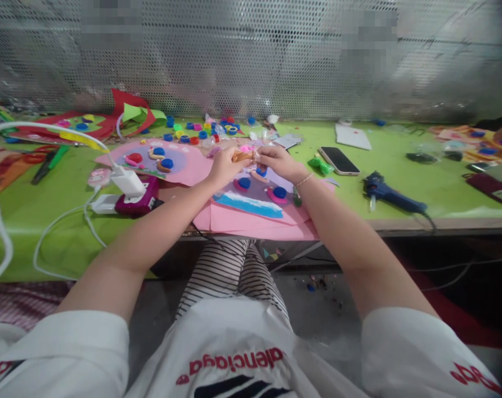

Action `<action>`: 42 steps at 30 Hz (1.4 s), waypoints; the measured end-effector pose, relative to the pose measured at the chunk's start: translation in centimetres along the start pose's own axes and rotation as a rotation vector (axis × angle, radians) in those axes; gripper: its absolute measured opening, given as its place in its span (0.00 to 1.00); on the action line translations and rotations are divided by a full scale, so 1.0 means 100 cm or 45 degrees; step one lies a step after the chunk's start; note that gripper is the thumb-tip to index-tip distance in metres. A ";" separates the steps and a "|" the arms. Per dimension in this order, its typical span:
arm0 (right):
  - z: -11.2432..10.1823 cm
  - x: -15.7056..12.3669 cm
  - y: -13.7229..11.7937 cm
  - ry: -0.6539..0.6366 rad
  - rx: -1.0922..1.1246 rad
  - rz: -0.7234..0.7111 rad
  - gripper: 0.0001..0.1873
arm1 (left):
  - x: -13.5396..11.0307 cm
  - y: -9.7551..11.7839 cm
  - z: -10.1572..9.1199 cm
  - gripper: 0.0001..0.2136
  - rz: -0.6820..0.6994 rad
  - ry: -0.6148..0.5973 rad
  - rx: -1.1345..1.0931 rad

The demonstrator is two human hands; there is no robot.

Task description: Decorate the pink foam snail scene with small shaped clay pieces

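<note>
My left hand (225,165) and my right hand (279,162) meet above a pink craft sheet (251,213) at the table's front edge. Both hands pinch a small orange-brown piece (242,156) between their fingertips. The pink sheet carries blue and red bottle caps (280,192) and a blue-and-white strip (248,203). A second pink sheet (180,160) with more caps lies just to the left of my hands.
A green table (400,188) holds a blue glue gun (389,193), a phone (339,160), a white card (352,136), loose caps (201,130) at the back, red and green paper (130,113), and a charger on a purple box (135,193) with white cables.
</note>
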State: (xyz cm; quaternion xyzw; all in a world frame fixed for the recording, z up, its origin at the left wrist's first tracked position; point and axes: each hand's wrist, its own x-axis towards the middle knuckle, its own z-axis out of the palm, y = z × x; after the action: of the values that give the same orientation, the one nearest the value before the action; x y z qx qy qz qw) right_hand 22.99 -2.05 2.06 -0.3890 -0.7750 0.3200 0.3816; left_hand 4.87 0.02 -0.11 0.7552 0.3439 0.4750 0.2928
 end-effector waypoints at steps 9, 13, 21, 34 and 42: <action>-0.005 0.000 -0.003 0.196 -0.196 -0.025 0.11 | 0.003 0.000 0.002 0.03 -0.074 -0.016 -0.200; -0.006 0.000 -0.005 0.301 -0.263 0.069 0.08 | 0.004 -0.004 0.002 0.03 -0.086 0.021 -0.240; -0.005 0.001 -0.003 0.383 -0.153 0.108 0.04 | 0.005 -0.008 0.003 0.06 -0.073 0.087 -0.309; -0.001 -0.002 0.002 -0.033 -0.108 0.083 0.11 | 0.000 -0.008 -0.002 0.05 0.100 0.005 0.140; -0.001 0.000 0.003 0.047 -0.390 -0.138 0.10 | 0.000 -0.002 -0.002 0.03 0.111 0.031 0.153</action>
State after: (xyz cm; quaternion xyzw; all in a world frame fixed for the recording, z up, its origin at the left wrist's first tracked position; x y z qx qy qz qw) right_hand 23.18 -1.87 1.83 -0.4062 -0.8273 0.1699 0.3488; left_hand 4.62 0.15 -0.18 0.7799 0.3419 0.4751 0.2219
